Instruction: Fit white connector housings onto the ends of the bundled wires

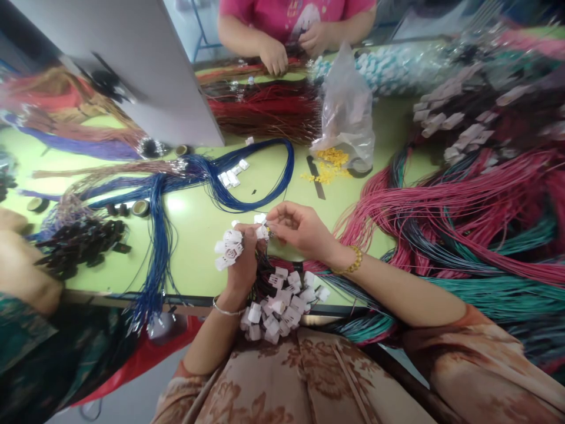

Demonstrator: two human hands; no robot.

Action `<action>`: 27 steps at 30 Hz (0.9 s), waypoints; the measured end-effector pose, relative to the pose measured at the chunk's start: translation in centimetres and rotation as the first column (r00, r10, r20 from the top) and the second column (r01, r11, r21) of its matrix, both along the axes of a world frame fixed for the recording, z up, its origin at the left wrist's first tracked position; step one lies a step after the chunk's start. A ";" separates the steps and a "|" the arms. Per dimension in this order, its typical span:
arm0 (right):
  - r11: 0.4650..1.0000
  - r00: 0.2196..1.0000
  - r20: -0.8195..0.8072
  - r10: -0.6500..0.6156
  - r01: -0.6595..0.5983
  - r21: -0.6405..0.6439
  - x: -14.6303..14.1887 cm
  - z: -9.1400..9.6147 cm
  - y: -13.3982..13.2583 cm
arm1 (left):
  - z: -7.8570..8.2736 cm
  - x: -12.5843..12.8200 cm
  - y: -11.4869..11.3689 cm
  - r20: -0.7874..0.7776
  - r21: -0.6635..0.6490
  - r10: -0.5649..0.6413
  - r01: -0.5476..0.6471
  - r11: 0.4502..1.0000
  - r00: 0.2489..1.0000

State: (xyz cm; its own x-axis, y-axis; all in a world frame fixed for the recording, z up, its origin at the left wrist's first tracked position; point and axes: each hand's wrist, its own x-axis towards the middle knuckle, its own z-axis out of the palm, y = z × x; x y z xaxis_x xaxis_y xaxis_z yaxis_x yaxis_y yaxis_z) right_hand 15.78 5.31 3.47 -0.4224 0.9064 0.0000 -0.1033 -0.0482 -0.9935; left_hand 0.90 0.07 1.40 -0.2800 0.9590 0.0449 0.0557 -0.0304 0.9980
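Note:
My left hand (244, 259) is closed round a cluster of white plastic connectors (230, 247), some bunched at its outer side. One white connector (261, 228) stands up past the thumb, facing my other hand. My right hand (300, 229) has its thumb and fingers pinched at that connector, with a tiny yellow piece (268, 229) by the fingertips. Below my hands, more white connectors (282, 306) on dark wires hang in a bunch at the table edge. Past my hands, loose yellow pieces (332, 165) lie in a small heap beside a clear plastic bag (348, 112).
Blue wires (265, 203) loop across the green table (194, 235), with several white connectors nearby. Pink wires (424, 200) and green wires (477, 297) pile up on the right. A grey panel (159, 65) stands at the left. A co-worker's hands (273, 56) are opposite; another person's arm (22, 259) is at left.

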 end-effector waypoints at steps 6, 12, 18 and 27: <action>0.994 0.998 -0.054 -0.035 0.029 -0.103 0.2 -0.5 0.9 | -0.1 0.0 0.0 0.056 0.008 -0.001 0.001 1.000 0.998; 0.983 0.945 0.309 -0.112 0.060 0.173 4.1 -1.0 4.6 | 0.0 -0.1 0.0 0.053 0.008 -0.001 0.001 1.000 0.999; 0.865 0.499 0.833 -0.239 -0.281 0.416 5.4 -3.2 7.0 | -0.3 -0.1 0.0 0.076 0.026 -0.001 -0.001 1.000 0.997; 0.899 0.505 0.835 -0.217 -0.230 0.373 8.6 -1.5 8.3 | -0.6 -0.4 0.0 0.136 0.006 -0.003 0.002 1.000 0.991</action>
